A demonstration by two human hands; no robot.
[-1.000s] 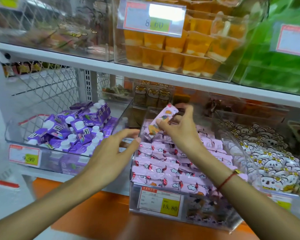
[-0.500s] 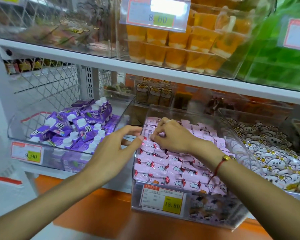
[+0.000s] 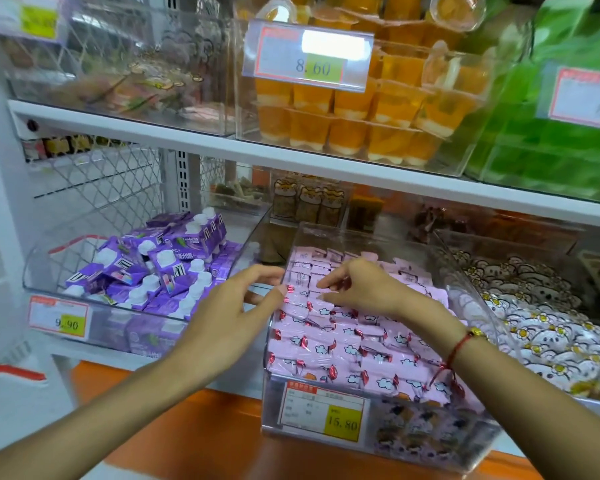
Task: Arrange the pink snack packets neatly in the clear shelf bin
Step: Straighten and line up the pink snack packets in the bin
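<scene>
Several pink snack packets [image 3: 343,348] lie in rows inside the clear shelf bin [image 3: 274,403], which carries a 15.80 price tag on its front. My right hand [image 3: 364,289] is inside the bin over the back rows, fingers bent, fingertips touching the packets. My left hand [image 3: 232,317] hovers at the bin's left wall, fingers spread and loosely curved, index tip near the leftmost packets. It holds nothing.
A clear bin of purple cartons [image 3: 153,271] stands to the left, a bin of white animal-print packets [image 3: 541,323] to the right. The white shelf board [image 3: 291,161] above carries orange jelly cups [image 3: 361,116] and green packs [image 3: 551,150]. An orange ledge [image 3: 194,427] runs below.
One second ago my right hand held a pink packet raised above the bin; it came down into the back rows and now rests on them without a lifted packet. The left hand stayed by the wall.
</scene>
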